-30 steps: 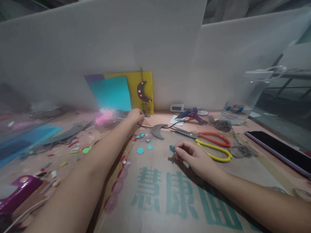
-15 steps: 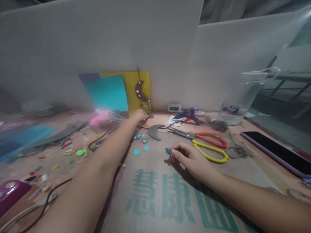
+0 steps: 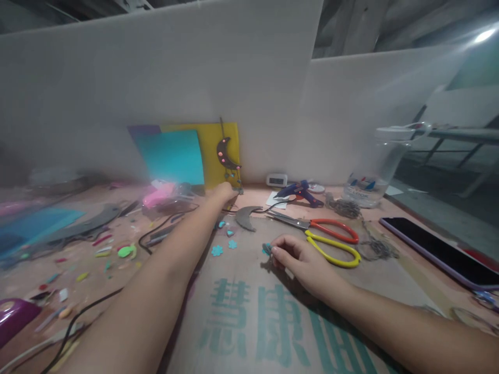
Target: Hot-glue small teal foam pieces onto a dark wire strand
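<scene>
My right hand [image 3: 298, 259] pinches a small grey piece [image 3: 267, 249] with some turquoise at its edge, just above the cardboard [image 3: 237, 270]. Stretched to the back of the table, my left hand [image 3: 226, 192] is at the foot of the yellow sheet [image 3: 212, 156]; its fingertips are near a small grey piece [image 3: 240, 191], and whether they grip it is unclear. A dark crescent with pink dots [image 3: 224, 153] hangs against that sheet. Between my hands lie a plain grey crescent [image 3: 245, 218], turquoise flowers [image 3: 217, 251] and small turquoise hearts [image 3: 230, 233].
Scissors with red and yellow handles [image 3: 333, 231], a blue glue gun [image 3: 300, 192], grey yarn [image 3: 343, 206], a clear jug [image 3: 374, 171] and a phone [image 3: 440, 252] are at the right. Coloured scraps [image 3: 127, 251], cables and a purple object [image 3: 15, 317] lie left.
The view has shifted, so the tabletop items appear slightly lower. Both hands keep nearly the same places on the table, and my right hand still pinches the grey piece.
</scene>
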`<state>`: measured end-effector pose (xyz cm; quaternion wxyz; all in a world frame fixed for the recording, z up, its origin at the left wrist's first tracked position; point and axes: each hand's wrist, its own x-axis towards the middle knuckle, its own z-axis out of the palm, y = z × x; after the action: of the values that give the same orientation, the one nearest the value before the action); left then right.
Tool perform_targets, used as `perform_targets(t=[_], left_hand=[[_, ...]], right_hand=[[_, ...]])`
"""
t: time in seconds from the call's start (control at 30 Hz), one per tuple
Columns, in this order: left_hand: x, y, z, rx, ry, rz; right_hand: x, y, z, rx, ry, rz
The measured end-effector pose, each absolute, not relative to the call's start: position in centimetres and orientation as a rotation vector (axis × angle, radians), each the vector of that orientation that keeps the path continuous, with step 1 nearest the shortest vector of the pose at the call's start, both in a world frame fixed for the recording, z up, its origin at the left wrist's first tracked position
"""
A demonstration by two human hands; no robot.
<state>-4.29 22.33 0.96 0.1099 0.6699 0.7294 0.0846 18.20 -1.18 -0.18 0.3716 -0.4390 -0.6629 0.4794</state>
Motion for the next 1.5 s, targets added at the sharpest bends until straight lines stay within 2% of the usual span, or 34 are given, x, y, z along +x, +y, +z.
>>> perform_targets(t=[0.3, 0.5, 0.7, 0.83, 1.0, 1.5], left_hand=[[-6.8, 19.7, 3.8, 2.033, 2.237, 0.3], [-6.1, 13.5, 5.9, 2.22, 2.059, 0.599], [-2.3, 3.6, 4.1, 2.378, 1.725, 0.754], [-0.2, -0.2, 1.4, 2.204, 1.414, 0.98], [0.3, -0.8, -0.4, 2.05, 1.219, 1.093], [0.0, -0.6, -0.3, 2.043, 1.053, 1.051]], right_hand=[[18.4, -1.2, -0.3, -1.125, -1.702, 1.221], [18.4, -1.1, -0.2, -1.128, -1.703, 1.13], [18.4, -1.3, 0.2, -1.032, -1.638, 1.122], [18.6, -1.3, 0.3, -1.031, -1.633, 1.088], [18.9, -1.1, 0.2, -1.049, -1.701, 1.061], [19.1, -1.3, -0.3, -1.052, -1.734, 1.068]])
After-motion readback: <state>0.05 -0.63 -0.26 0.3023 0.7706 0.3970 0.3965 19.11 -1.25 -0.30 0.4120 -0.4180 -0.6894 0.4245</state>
